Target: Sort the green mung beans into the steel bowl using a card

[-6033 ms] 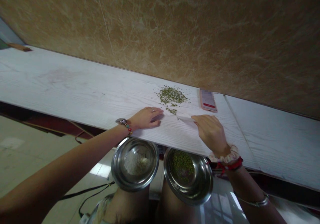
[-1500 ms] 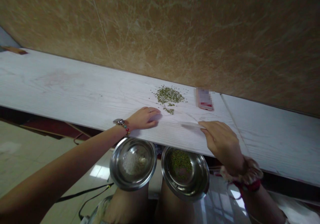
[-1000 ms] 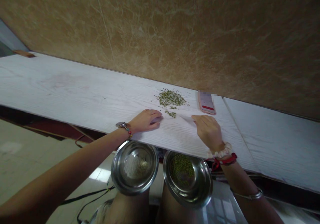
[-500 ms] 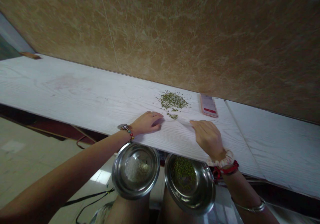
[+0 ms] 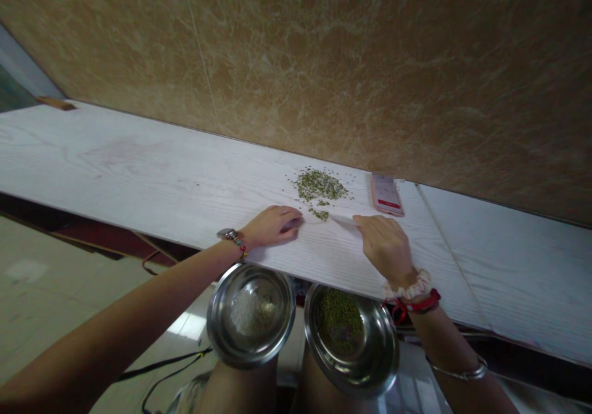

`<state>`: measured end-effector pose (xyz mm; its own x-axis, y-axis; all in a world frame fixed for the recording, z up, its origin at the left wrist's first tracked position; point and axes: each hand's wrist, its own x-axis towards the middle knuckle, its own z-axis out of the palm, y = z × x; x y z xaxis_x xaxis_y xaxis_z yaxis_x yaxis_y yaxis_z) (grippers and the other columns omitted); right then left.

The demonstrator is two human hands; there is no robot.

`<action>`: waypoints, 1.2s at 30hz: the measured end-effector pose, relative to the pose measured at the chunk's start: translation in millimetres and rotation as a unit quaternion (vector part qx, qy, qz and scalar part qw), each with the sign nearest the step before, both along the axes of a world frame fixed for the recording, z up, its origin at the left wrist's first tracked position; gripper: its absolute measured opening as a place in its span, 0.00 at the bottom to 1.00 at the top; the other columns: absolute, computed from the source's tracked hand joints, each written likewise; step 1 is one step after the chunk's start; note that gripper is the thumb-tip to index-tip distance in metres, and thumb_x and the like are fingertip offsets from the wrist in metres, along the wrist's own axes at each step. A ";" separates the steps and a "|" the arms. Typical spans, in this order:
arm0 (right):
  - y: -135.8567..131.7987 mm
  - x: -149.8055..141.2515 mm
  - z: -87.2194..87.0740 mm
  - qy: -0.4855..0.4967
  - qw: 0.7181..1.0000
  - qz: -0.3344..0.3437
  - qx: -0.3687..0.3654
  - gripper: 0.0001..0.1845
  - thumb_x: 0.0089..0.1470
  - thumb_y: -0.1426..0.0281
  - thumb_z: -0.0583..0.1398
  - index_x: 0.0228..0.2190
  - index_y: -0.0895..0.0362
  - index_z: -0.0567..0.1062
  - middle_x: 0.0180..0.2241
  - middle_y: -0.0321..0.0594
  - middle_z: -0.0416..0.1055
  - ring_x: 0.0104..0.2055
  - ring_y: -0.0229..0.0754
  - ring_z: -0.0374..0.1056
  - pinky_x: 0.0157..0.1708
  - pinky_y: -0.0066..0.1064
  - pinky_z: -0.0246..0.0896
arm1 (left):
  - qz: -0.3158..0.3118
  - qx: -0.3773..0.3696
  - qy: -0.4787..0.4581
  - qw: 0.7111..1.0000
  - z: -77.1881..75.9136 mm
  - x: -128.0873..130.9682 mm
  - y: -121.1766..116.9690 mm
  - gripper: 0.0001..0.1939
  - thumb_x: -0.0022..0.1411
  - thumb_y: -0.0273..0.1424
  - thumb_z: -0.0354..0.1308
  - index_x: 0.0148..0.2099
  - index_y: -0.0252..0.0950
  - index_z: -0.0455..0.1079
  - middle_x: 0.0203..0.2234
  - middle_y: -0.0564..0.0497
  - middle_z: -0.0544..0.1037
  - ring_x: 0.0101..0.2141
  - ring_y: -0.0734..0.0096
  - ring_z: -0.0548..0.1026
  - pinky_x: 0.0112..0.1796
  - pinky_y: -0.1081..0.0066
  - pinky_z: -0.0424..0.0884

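My left hand (image 5: 274,226) rests on the white wood-grain tabletop (image 5: 185,167), fingers curved and thumb apart, holding nothing. Just beyond its fingertips lies a spread pile of mung beans (image 5: 320,184) mixed with white grains. A smaller clump of beans (image 5: 319,215) sits nearer to me. My right hand (image 5: 385,246) is closed on one end of a thin white strip (image 5: 343,221), whose far end reaches that clump. What the strip is made of I cannot tell. On my lap stand two steel bowls: the left bowl (image 5: 217,340) holds white grains (image 5: 252,312), the right bowl (image 5: 391,364) green mung beans (image 5: 341,315).
A phone (image 5: 387,194) in a pink case lies near the wall, right of the beans. The brown marbled wall (image 5: 296,62) rises along the table's back edge. At the far left lies a small wooden piece (image 5: 56,102). Dark straps (image 5: 161,364) hang at the lower left.
My right hand has shifted slightly away from me, with the white strip still in it. My left hand, the beans and the bowls stay where they were.
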<state>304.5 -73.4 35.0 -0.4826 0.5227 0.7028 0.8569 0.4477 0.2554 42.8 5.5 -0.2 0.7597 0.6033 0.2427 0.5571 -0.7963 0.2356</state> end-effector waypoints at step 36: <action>-4.1 2.4 8.3 -0.002 0.998 0.036 -0.047 0.13 0.55 0.81 0.52 0.37 0.61 0.74 0.31 0.43 0.76 0.33 0.42 0.68 0.34 0.34 0.59 | 0.005 0.009 0.002 1.000 -1.3 0.2 0.9 0.15 0.61 0.31 0.51 0.49 0.35 0.66 0.48 0.44 0.74 0.46 0.62 0.73 0.48 0.63 0.68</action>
